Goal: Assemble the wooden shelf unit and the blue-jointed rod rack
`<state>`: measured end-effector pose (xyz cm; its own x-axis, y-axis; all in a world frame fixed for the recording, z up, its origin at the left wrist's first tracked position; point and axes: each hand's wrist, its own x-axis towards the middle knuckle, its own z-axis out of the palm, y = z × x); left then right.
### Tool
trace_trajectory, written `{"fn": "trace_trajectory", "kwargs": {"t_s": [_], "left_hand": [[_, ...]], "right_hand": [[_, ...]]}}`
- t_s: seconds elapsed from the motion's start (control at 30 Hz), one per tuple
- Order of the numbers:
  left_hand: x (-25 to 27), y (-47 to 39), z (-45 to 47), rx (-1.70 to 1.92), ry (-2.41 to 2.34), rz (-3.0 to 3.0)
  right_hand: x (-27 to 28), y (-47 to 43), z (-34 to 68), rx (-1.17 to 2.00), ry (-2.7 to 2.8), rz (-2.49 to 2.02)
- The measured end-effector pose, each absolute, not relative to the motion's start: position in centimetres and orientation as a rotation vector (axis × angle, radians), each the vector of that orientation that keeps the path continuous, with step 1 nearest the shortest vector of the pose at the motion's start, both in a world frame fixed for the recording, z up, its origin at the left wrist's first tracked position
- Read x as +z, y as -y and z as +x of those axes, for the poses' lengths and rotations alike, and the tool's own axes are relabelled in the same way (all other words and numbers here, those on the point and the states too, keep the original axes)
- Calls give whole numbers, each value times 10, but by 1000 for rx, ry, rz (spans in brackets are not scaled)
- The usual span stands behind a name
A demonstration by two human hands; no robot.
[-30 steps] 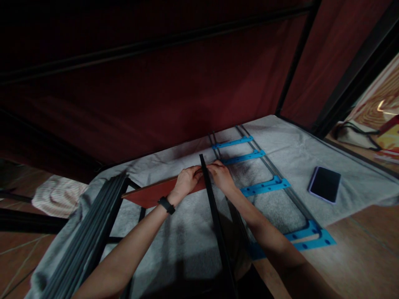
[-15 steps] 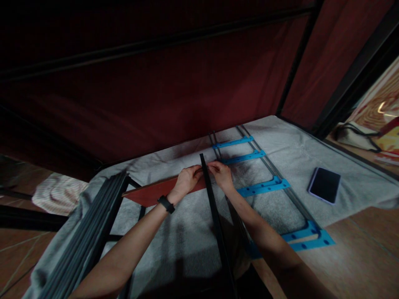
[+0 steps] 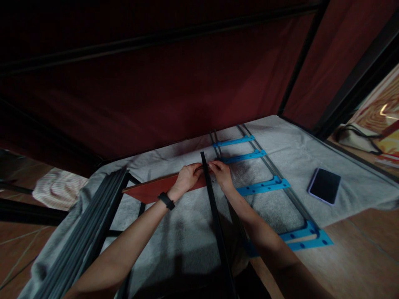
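A long black metal bar (image 3: 215,211) runs from near my body up between my two hands. A thin reddish-brown board (image 3: 149,189) meets the bar from the left, partly behind my left hand (image 3: 188,176). That hand lies over the board, its fingers bent and closed close against the bar's left side. Across the bar, my right hand (image 3: 221,172) is pinched, fingertips touching its right side near the upper end. Whatever either set of fingertips holds is too small or hidden to make out. A dark watch (image 3: 166,201) is on my left wrist.
Several grey metal strips (image 3: 84,232) are stacked at left beside a black frame. At right lie thin rods with blue brackets (image 3: 263,186) and a phone (image 3: 325,185). Grey cloth (image 3: 174,236) lies under everything. A dark red panel (image 3: 193,91) rises behind.
Both hands stay at the bar with almost the same finger positions. The view has shifted very slightly; nothing has been visibly picked up or let go.
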<state>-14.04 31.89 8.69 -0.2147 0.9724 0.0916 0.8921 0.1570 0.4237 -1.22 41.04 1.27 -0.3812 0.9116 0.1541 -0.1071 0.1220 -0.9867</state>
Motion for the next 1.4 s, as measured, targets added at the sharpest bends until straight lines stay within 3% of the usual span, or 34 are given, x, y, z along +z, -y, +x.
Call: {"fn": "trace_trajectory", "kwargs": {"t_s": [0.97,1.4], "left_hand": [[91,-318,-139,513,-2271,1848],[85,-318,-137,368,-2420,1824]], "right_hand": [[8,-401,-16,1676,1362,-795],[-37,-411,5,917,2529,-1082]]}}
